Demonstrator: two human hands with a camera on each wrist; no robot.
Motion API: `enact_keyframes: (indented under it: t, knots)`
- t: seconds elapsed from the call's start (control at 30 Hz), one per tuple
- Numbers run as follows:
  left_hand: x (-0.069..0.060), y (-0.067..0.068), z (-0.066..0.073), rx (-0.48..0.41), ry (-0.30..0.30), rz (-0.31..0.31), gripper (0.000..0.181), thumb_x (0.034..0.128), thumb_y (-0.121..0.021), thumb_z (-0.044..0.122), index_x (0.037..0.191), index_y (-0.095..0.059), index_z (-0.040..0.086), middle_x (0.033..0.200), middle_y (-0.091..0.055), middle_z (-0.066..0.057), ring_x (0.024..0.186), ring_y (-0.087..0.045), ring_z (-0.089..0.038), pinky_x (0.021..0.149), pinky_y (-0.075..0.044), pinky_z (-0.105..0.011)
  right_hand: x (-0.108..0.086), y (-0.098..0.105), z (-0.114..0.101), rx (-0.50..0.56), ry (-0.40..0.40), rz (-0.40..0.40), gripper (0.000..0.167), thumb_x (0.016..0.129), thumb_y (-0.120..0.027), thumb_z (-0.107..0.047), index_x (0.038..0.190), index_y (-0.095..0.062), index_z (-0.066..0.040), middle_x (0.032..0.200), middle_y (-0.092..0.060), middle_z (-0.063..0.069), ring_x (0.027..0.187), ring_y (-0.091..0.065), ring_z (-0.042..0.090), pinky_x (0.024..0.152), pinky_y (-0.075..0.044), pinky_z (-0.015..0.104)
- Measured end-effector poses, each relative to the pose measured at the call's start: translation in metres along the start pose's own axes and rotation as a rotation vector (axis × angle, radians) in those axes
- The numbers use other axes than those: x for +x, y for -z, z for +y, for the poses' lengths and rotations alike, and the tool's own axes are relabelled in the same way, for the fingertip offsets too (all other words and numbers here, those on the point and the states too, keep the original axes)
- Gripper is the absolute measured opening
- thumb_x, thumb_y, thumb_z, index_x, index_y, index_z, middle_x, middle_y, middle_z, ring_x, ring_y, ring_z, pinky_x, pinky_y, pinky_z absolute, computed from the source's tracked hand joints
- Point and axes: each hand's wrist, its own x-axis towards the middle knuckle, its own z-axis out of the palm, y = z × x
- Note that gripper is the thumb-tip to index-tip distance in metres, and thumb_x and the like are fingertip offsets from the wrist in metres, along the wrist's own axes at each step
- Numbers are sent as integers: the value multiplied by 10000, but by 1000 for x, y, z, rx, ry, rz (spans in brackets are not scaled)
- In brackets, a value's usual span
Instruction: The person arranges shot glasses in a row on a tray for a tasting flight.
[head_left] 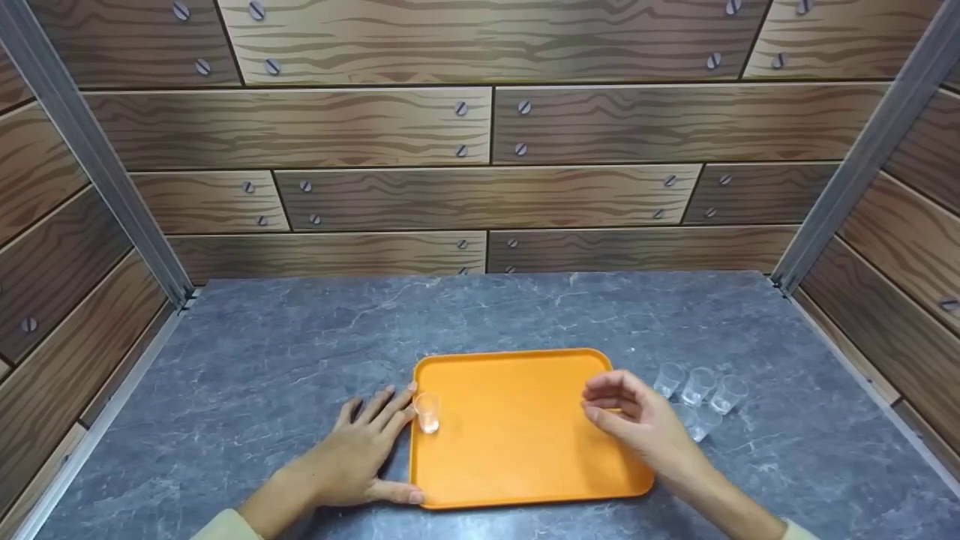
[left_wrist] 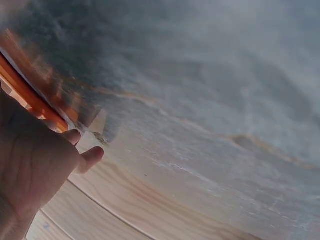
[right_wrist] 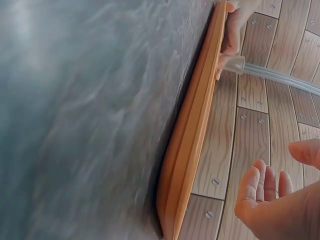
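Left hand [head_left: 352,457]: lower frame, left of centre; rests with fingers spread and straight, thumb stretched wide, touching left edge of orange tray [head_left: 517,450], grip relaxed. Clear cup [head_left: 428,412]: stands upright on tray at left rim, just beside left fingertips. Tray: lies flat on grey marbled table [head_left: 262,345], lower centre of frame. Right hand [head_left: 641,427]: hovers over tray's right side, fingers loosely curved, thumb parted, holding nothing. Other clear cups [head_left: 699,386]: stand clustered on table, lower right of frame, near right hand.
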Motion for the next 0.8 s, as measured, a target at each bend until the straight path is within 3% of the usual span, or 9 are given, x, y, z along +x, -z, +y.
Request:
enact_keyframes:
  t: [0.57, 0.8]
  knots:
    - [-1, 0, 1, -6, -12, 1, 1137, 926, -593, 864, 1681, -376, 42, 1807, -171, -157, 1602, -226, -501, 1145, -237, -828, -23, 49, -1, -55, 13, 187, 282, 987, -745, 75, 1254, -655, 91, 1161, -731, 147, 1053, -731, 225, 870, -598, 275]
    - [-1, 0, 0, -1, -2, -10, 1138, 927, -584, 869, 1686, -368, 49, 1809, -164, -153, 1606, -212, -500, 1153, -229, -820, -30, 69, 1, -68, 52, 199, 273, 1008, -738, 59, 1254, -638, 123, 1165, -730, 168, 1036, -740, 197, 884, -601, 277]
